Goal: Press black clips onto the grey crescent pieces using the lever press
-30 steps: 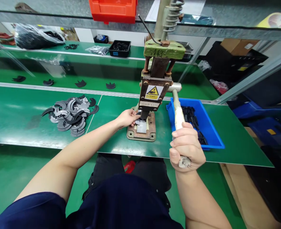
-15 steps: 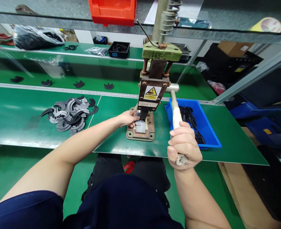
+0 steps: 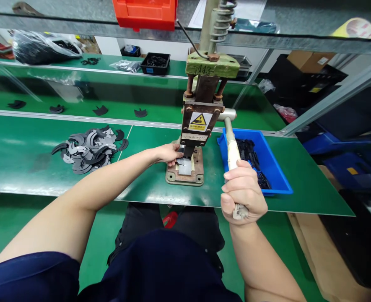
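Observation:
A hand press (image 3: pixel 201 105) with a yellow warning label stands on the green bench. My right hand (image 3: pixel 243 191) is closed around the taped end of its lever handle (image 3: pixel 232 147), pulled down toward me. My left hand (image 3: pixel 169 153) reaches under the press head and pinches a small dark flat part (image 3: pixel 181 160) on the base plate (image 3: pixel 185 172). The part is mostly hidden by my fingers and the ram.
A heap of several grey crescent parts (image 3: pixel 87 149) lies left of the press. A blue bin (image 3: pixel 260 165) with black pieces sits to the right. Several single parts (image 3: pixel 100 110) lie on the belt behind. A red bin (image 3: pixel 144 12) hangs on the shelf above.
Both hands keep their grips. The view has shifted slightly; the lever and the left hand have barely moved.

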A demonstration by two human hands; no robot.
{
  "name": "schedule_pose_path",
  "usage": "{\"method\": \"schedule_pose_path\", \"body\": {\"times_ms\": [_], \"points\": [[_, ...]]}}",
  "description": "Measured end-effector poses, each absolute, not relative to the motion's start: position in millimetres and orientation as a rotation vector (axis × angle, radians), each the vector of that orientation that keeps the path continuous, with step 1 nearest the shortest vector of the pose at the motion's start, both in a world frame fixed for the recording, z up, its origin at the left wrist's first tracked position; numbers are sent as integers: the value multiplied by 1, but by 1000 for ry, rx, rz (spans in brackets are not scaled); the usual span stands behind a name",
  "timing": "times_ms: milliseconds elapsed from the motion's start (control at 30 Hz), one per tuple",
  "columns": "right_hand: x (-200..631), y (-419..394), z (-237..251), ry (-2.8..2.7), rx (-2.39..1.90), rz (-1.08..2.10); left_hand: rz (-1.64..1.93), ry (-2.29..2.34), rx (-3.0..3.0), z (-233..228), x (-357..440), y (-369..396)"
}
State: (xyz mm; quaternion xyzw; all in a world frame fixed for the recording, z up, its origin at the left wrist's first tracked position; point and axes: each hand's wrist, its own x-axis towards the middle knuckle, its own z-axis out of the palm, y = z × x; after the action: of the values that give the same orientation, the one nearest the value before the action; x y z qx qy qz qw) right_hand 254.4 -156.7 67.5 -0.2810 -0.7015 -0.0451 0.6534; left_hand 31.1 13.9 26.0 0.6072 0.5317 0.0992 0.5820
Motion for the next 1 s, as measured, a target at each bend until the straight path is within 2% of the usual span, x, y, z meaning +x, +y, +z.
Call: {"method": "schedule_pose_path", "body": {"times_ms": [300,433,533,600,667,800,1000], "points": [[256,-156,68,-1613,-638,-116,345,1211,1278,29,34,-3],[259,-158,69,-1633,-646,-111,459,968,1109,30,19,-22],[260,-157,68,-1631,-638,-107,463,859,1206,24,-13,-19],[259,-156,69,-1625,-632,-118,494,1068,1445,17,-47,-4],[258,-154,69,-1616,-624,-131,544,1488,1776,12,-92,20],[256,-153,69,-1601,-633,-132,262,2134,2106,9,-180,70],[257,-152,68,-1597,-626,-157,-100,2321,2016,3,-221,104]]}}
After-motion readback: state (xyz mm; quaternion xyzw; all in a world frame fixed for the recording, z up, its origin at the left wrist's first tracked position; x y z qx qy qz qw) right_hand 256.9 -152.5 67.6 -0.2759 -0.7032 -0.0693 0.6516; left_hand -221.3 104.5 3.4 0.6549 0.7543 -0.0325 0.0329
